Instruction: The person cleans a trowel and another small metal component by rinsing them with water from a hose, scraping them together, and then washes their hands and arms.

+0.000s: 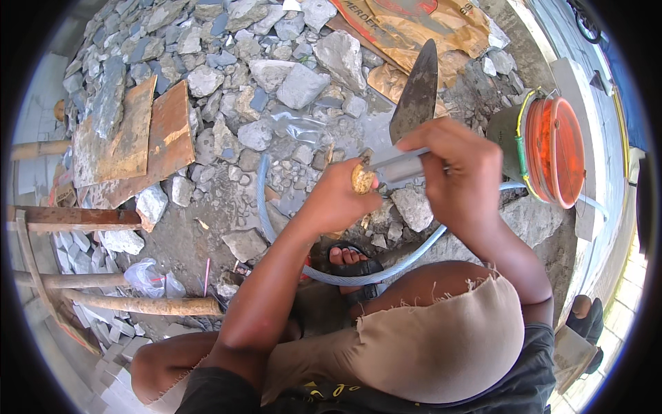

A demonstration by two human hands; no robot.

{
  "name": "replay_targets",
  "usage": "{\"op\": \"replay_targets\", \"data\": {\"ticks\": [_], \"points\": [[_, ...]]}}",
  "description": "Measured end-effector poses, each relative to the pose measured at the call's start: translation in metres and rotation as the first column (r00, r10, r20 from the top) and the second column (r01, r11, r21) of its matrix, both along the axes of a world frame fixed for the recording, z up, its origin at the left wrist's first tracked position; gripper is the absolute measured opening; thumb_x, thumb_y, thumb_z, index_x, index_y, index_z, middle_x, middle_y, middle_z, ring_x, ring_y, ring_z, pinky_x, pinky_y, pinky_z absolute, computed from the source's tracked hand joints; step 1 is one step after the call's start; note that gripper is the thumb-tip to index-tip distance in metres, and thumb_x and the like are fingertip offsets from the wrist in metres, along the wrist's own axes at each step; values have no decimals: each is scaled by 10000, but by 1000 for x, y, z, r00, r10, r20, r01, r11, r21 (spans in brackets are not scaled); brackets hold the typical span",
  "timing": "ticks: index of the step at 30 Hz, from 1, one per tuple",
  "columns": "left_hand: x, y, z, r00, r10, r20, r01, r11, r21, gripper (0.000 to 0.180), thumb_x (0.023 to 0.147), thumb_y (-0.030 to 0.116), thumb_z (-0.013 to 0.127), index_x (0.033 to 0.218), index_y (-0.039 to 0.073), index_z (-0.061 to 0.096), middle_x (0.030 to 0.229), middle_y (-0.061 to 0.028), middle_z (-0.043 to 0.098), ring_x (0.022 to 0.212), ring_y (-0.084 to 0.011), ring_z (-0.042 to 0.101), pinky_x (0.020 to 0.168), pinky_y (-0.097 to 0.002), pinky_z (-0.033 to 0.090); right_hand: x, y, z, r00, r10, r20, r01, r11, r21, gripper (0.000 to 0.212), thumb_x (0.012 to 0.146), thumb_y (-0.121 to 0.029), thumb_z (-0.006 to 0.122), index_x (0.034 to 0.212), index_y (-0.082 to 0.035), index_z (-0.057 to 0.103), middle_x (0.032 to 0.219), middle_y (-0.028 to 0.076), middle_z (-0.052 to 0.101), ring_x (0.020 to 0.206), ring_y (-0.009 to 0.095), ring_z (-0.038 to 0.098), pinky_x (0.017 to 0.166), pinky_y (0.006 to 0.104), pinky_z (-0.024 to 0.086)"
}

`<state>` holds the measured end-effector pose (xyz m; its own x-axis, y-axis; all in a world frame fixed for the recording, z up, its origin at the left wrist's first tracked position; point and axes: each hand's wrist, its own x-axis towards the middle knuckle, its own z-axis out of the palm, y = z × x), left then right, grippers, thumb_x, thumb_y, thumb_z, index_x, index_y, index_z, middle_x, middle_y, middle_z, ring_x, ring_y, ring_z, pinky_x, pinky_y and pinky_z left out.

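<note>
your left hand [338,196] grips the tan handle [361,179]; your right hand [463,169] is too blurred to tell its grip. brace firmly, both hands clear of the trowel blade [418,90].

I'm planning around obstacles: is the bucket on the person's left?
No, the bucket is on the person's right, farther out to that side than the right hand.

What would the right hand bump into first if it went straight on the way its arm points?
Probably the dark trowel blade, just past the fingers of the right hand. The depth is unclear, though, so it might pass above it.
</note>
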<state>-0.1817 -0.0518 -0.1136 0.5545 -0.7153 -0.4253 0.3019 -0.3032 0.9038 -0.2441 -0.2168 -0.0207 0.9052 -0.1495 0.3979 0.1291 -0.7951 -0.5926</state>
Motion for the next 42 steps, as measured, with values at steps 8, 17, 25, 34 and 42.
{"op": "replay_targets", "data": {"ticks": [8, 17, 25, 34, 42], "points": [[-1, 4, -7, 995, 24, -97, -26, 999, -27, 193, 757, -12, 636, 886, 49, 506, 613, -5, 519, 422, -84, 470, 389, -264, 369, 0, -2, 12, 997, -67, 43, 63, 993, 99, 263, 677, 155, 567, 817, -31, 689, 767, 129, 643, 680, 334, 647, 613, 369, 516], [0, 2, 3, 996, -1, -86, 4, 999, 39, 196, 747, 49, 662, 899, 36, 539, 627, -19, 543, 462, -98, 510, 419, -275, 391, -2, 10, -8, 999, 20, 27, -19, 999, -36, 263, 690, 150, 584, 839, -39, 689, 796, 104, 663, 681, 278, 669, 588, 353, 529], [-5, -1, 2, 995, 65, -74, -64, 998, 6, 179, 757, -1, 635, 876, 52, 512, 597, -7, 516, 417, -94, 486, 379, -269, 370, -5, 7, -16, 996, 47, -75, -52, 997, -57, 285, 686, 163, 558, 845, -32, 691, 813, 106, 669, 698, 259, 694, 598, 331, 537], [-3, 4, -8, 998, 26, -65, -23, 999, 38, 191, 744, 1, 654, 871, 49, 520, 599, -2, 513, 418, -91, 486, 382, -266, 376, 6, -4, 8, 997, -78, 22, 76, 993, 90, 261, 683, 150, 568, 818, -36, 690, 775, 118, 656, 727, 301, 673, 621, 369, 530], [-3, 2, -6, 998, 31, -62, -32, 999, -12, 184, 747, 7, 657, 869, 52, 527, 606, 0, 521, 428, -82, 488, 390, -260, 366, 7, 0, -5, 1000, -16, 23, 15, 997, 71, 273, 682, 151, 558, 822, -43, 689, 777, 118, 640, 689, 314, 656, 606, 376, 522]]}}
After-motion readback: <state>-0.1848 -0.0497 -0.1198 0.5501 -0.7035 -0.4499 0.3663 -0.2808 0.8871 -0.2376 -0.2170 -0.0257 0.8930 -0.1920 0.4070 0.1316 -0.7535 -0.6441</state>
